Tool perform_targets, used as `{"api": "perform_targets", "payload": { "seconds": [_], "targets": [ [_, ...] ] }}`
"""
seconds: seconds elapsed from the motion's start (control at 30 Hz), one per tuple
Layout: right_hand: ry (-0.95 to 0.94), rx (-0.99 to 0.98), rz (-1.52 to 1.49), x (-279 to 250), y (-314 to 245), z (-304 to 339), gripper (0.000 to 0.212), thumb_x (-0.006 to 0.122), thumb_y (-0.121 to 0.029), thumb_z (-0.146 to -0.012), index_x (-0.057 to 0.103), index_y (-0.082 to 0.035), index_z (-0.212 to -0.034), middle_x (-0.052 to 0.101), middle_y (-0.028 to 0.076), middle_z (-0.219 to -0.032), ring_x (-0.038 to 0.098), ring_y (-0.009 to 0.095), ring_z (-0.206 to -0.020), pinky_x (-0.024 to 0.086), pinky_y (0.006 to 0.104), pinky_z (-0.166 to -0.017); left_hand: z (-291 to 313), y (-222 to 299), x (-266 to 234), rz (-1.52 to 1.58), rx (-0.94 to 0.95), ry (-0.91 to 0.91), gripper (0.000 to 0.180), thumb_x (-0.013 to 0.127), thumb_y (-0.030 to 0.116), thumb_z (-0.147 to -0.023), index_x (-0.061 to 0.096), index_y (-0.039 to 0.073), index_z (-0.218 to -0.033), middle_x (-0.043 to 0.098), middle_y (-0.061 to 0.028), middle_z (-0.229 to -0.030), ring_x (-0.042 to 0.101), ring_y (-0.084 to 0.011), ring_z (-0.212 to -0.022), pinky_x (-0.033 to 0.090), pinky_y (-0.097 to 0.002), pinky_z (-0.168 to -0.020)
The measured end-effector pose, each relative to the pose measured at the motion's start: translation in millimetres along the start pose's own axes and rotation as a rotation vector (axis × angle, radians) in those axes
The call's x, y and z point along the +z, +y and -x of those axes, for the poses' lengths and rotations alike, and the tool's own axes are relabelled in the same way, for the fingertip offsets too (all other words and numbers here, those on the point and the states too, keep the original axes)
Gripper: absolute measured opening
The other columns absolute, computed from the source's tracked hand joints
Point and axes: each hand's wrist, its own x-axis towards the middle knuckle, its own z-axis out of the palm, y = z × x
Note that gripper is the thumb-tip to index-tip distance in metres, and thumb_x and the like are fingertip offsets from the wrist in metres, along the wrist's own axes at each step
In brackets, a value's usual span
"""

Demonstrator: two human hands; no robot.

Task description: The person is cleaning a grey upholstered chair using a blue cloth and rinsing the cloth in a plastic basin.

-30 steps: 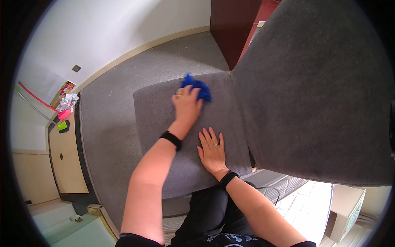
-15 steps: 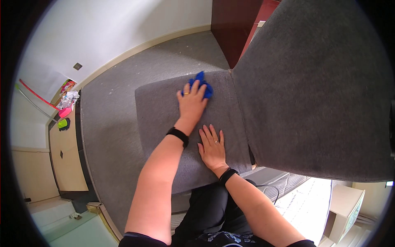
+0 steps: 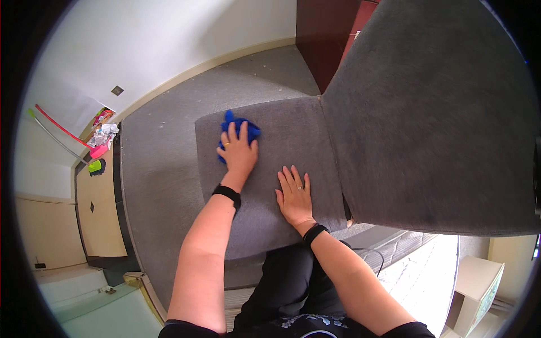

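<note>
My left hand point(image 3: 240, 156) presses a crumpled blue cloth point(image 3: 251, 131) down on the grey fabric seat point(image 3: 284, 135), near its far left corner. The fingers are spread over the cloth, and its edges stick out around them. Flat on the same seat, right of the middle, rests my right hand point(image 3: 295, 201), its fingers apart and nothing in it. A tall grey padded backrest point(image 3: 434, 129) rises from the seat's right edge. Both wrists wear black bands.
Dark red furniture point(image 3: 321, 39) stands behind the backrest, by the white wall point(image 3: 169, 39). At the left, a green-headed broom point(image 3: 96, 166) and a pink dustpan point(image 3: 98, 151) lie near crumpled paper point(image 3: 105, 135). A mattress point(image 3: 422, 267) and a pale cabinet point(image 3: 478, 281) are at the lower right.
My left hand has slid the blue cloth left and slightly nearer across the seat. My right hand stays in place on the seat. The whole view has shifted a little.
</note>
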Motion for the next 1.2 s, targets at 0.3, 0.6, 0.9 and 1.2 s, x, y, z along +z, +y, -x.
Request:
{"api": "perform_targets", "payload": {
  "seconds": [0.3,0.6,0.9,1.2],
  "targets": [
    [-0.127,0.076,0.141,-42,38,20,0.046,0.051,-0.019,-0.087,0.043,-0.002,-0.128,0.039,0.013,-0.135,0.026,0.029,-0.132,0.019,0.0495,-0.107,45,136,-3,0.260,0.368,-0.141,0.054,0.061,0.019,-0.080,0.044,0.026,-0.131,0.028,-0.0121,-0.143,0.026,-0.0371,-0.129,0.023,-0.0631,-0.094],
    [-0.068,0.085,0.212,-51,74,40,0.052,0.048,-0.019,-0.089,0.034,0.001,-0.134,0.030,0.014,-0.143,0.020,0.029,-0.136,0.016,0.0465,-0.110,52,107,6,0.209,0.451,0.073,0.049,0.062,0.026,-0.080,0.049,0.023,-0.126,0.037,-0.0081,-0.139,0.034,-0.0335,-0.126,0.027,-0.0573,-0.096],
    [-0.072,0.063,0.243,-48,75,40,0.053,0.045,-0.023,-0.090,0.033,0.003,-0.135,0.028,0.014,-0.144,0.019,0.028,-0.136,0.016,0.0452,-0.110,61,0,-14,-0.019,0.223,0.120,0.048,0.059,0.026,-0.081,0.046,0.023,-0.128,0.037,-0.0082,-0.138,0.036,-0.0311,-0.123,0.032,-0.0550,-0.092],
    [-0.063,0.042,0.240,-47,77,44,0.055,0.048,-0.024,-0.089,0.033,0.003,-0.134,0.027,0.014,-0.145,0.018,0.028,-0.137,0.018,0.0456,-0.110,73,-45,-26,-0.096,-0.106,0.035,0.045,0.055,0.025,-0.085,0.045,0.023,-0.129,0.035,-0.0071,-0.139,0.036,-0.0315,-0.123,0.035,-0.0563,-0.088]
  ]
}}
